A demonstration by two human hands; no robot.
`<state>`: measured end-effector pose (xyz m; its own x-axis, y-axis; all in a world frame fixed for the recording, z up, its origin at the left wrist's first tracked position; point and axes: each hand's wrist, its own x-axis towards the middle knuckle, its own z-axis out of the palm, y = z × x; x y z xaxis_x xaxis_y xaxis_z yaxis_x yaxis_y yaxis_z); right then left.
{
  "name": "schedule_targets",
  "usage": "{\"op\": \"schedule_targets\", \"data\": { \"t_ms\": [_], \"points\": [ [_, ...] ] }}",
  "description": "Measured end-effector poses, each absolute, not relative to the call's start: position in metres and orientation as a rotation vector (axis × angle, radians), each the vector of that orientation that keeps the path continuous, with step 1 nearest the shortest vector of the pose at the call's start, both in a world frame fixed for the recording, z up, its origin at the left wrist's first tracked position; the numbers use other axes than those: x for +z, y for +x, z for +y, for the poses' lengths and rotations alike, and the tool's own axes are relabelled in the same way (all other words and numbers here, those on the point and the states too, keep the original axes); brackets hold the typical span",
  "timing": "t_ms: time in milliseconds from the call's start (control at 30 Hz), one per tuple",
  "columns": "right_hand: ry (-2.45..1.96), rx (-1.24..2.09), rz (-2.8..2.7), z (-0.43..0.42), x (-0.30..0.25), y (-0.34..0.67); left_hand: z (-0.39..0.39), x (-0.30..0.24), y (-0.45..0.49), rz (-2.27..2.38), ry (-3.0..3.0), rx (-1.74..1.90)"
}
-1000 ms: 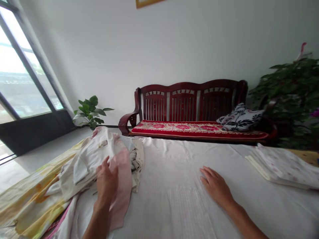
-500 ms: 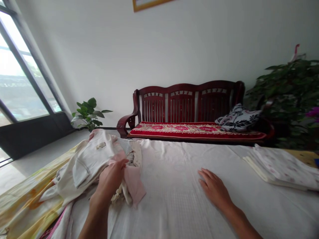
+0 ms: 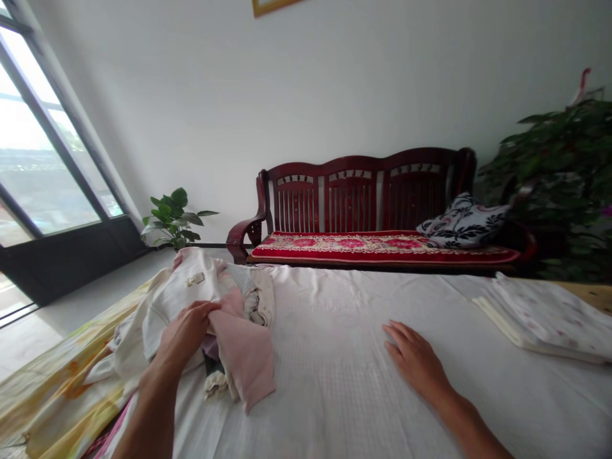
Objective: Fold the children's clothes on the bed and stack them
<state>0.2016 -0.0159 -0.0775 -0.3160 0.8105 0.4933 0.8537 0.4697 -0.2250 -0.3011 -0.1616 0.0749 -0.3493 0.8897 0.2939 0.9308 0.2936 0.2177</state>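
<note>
A heap of cream and pink clothes (image 3: 191,293) lies at the left of a white-covered surface (image 3: 344,382). My left hand (image 3: 184,331) is closed on a pink garment (image 3: 243,357) at the front of that heap, fingers curled into the cloth. A fold of the pink garment hangs down toward me. My right hand (image 3: 414,360) lies flat on the white cover with its fingers stretched out, holding nothing, well right of the heap.
A folded stack of white patterned cloth (image 3: 545,315) sits at the far right. A yellow flowered sheet (image 3: 57,389) spreads at the left. Behind stand a dark red wooden bench (image 3: 363,204) with a cushion (image 3: 461,220), a small potted plant (image 3: 174,217) and a large plant (image 3: 564,172).
My left hand went from resting on the pink garment to gripping it and drew it left toward the heap, bunching the cloth. My right hand stayed flat in place.
</note>
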Motion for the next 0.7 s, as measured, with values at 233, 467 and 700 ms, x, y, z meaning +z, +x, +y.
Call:
{"op": "schedule_targets", "data": {
  "t_ms": [233, 467, 700],
  "points": [
    [-1.375, -0.076, -2.166, -0.015, -0.077, 0.201, -0.156, 0.088, -0.313, -2.381, -1.901, -0.544],
    [-1.38, -0.061, -2.155, -0.016, -0.075, 0.2, -0.151, 0.11, -0.279, -2.335, -1.589, -0.702],
    [-1.433, -0.027, -2.182, -0.017, -0.074, 0.2, -0.128, 0.096, -0.146, -1.878, -1.98, -1.624]
  ]
}}
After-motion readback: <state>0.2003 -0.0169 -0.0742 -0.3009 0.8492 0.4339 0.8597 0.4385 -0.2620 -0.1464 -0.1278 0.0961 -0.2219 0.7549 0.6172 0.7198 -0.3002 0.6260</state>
